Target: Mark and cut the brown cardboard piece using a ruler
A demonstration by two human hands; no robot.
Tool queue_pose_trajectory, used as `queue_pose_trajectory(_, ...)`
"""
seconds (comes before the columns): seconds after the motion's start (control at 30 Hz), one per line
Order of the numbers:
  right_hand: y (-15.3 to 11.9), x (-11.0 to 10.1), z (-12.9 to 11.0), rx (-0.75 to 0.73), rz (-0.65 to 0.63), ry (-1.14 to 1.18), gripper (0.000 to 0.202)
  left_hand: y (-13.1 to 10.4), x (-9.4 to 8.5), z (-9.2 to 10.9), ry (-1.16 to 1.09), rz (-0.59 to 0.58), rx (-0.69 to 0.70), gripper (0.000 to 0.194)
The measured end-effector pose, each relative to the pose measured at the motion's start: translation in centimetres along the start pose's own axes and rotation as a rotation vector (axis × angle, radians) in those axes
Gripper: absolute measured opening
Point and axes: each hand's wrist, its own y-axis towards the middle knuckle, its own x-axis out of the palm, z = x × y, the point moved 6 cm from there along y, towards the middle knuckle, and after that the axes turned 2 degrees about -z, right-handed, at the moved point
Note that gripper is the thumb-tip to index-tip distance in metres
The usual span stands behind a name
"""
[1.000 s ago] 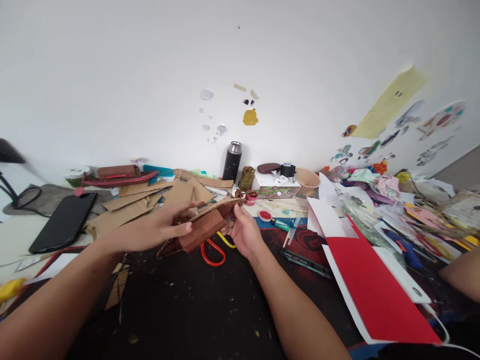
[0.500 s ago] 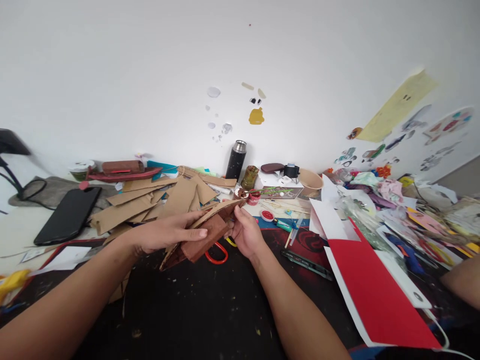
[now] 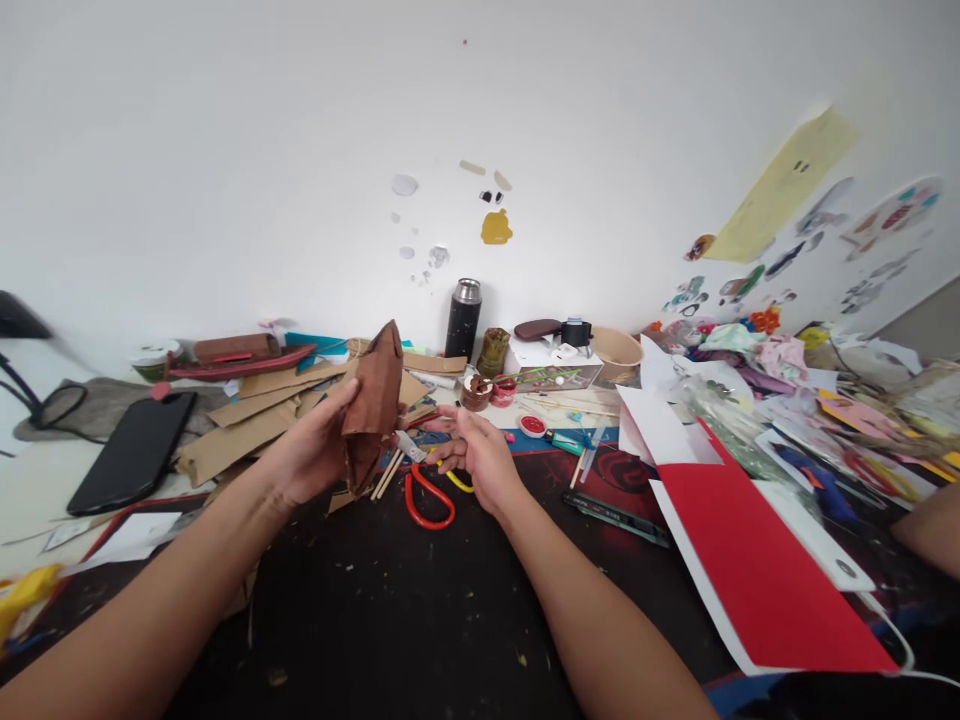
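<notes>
My left hand (image 3: pixel 311 455) grips a brown-painted cardboard boat (image 3: pixel 376 388), tilted up on end with its pointed tip at the top. The fingers behind it are largely hidden. To its right, my right hand (image 3: pixel 486 458) is apart from the boat, its fingers loosely stretched out and nothing seen in them. Just below and left of those fingers, red-handled scissors (image 3: pixel 430 522) lie on the black mat (image 3: pixel 390 610). A yellow handle (image 3: pixel 459 484) shows close under the right hand. Thin wooden sticks (image 3: pixel 386 474) rest beside the scissors.
Cardboard strips (image 3: pixel 255 425) pile up behind my left hand, near a black phone (image 3: pixel 135 450). At the back stand a black thermos (image 3: pixel 463 325) and an open paint jar (image 3: pixel 476 393). Rightward lie a cutter knife (image 3: pixel 616 518), red paper (image 3: pixel 765 570) and another person's arm (image 3: pixel 930 530).
The boat has swung from lying slanted between both hands to upright in my left hand. My right hand has let go of it and its fingers have opened.
</notes>
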Motion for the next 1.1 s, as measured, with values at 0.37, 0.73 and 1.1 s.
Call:
queue_pose_trajectory(0.37,0.1,0.9,1.3,-0.013,-0.067,-0.114,0.058,0.5,-0.3,-0.2,-0.013,0.08,0.047,0.032)
queue_pose_trajectory(0.73,-0.6,1.4,1.2,-0.102,-0.07,-0.215,0.052,0.0,1.3,-0.2,-0.087,0.083,0.25,0.017)
queue_pose_trajectory(1.1,-0.3,2.0,2.4,-0.003,-0.146,-0.218,0.061,0.7,1.7,-1.5,-0.149,-0.023,0.314,0.029)
